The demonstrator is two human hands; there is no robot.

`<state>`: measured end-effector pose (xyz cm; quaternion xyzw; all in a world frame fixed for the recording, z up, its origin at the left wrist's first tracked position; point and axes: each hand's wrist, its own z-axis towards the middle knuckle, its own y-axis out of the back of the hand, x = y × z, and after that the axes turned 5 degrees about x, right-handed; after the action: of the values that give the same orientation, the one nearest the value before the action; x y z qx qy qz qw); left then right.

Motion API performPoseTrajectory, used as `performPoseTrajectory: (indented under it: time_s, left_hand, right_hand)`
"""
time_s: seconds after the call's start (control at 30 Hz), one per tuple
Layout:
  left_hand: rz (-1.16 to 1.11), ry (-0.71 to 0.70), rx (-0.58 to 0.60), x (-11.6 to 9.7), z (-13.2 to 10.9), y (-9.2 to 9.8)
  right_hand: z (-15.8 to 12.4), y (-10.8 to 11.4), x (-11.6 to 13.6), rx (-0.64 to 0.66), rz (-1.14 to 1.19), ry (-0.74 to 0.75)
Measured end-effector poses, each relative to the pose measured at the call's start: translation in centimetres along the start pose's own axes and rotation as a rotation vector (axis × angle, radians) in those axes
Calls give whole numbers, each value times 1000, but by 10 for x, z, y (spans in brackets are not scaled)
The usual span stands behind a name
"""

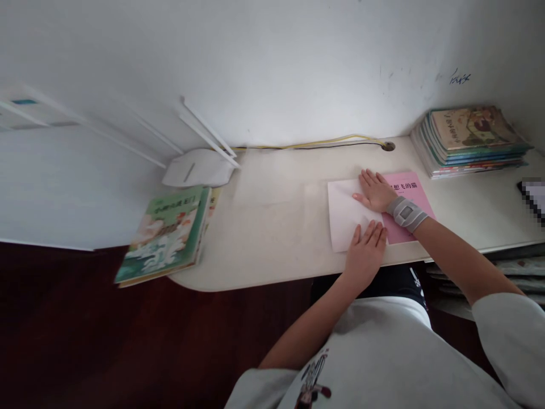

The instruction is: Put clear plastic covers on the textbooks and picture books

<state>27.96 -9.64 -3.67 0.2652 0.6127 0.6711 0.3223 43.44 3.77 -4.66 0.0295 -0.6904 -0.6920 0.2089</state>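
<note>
An open thin book lies on the white desk, with a pale blank page (344, 210) on the left and a pink page (411, 196) with dark printed characters on the right. My right hand (377, 192) presses flat near the fold, fingers stretched out and thumb apart; a grey band (407, 213) wraps its wrist. Below it, my left hand (367, 249) rests on the lower part of the book by the fold, its fingers straight. Neither hand grasps anything. Part of the fold is hidden under them.
A stack of books (477, 139) stands at the back right. Books with a green cover (164, 233) overhang the desk's left end, near a white rack (200, 167). Yellow and black cables run along the wall into a desk hole (388, 146). A blurred dark-edged object (534, 199) lies far right.
</note>
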Motion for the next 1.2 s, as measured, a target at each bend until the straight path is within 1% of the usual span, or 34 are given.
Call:
performPoseTrajectory:
  time_s: [0.1,0.27,0.33,0.5,0.6,0.67,0.8,0.93,1.0,1.1,1.17,1.2]
  left_hand:
    - [-10,-4,6,2,-1,-1]
    - [-13,6,20,8,-4,-5]
    - [-4,21,48,8,-4,-6]
    - [40,61,141,2,5,3]
    - [46,58,200,4,10,6]
    - [23,22,218,8,9,5]
    - [-38,-51,176,17,-5,-1]
    - [-41,-32,157,15,-12,-5]
    - [-41,-13,150,11,-12,-6]
    - [-69,-4,94,11,-12,-4]
    - [-115,49,-8,20,-18,-1]
    - [-142,120,-82,28,-23,2]
  right_hand:
    - [1,-1,1,21,-8,10]
    - [0,0,7,24,-62,-24]
    - [-1,2,9,9,-70,-63]
    - [-3,7,11,-44,-90,-242]
    - [-3,8,11,-21,-114,-257]
    - [-2,8,12,16,-139,-242]
    - [-1,6,15,76,-190,-241]
    - [0,8,17,103,-156,-266]
    - [0,9,16,37,-89,-263]
    - [-6,8,13,-141,57,-232]
    - [-18,10,15,-209,178,-191]
    - [-27,13,19,-229,248,-153]
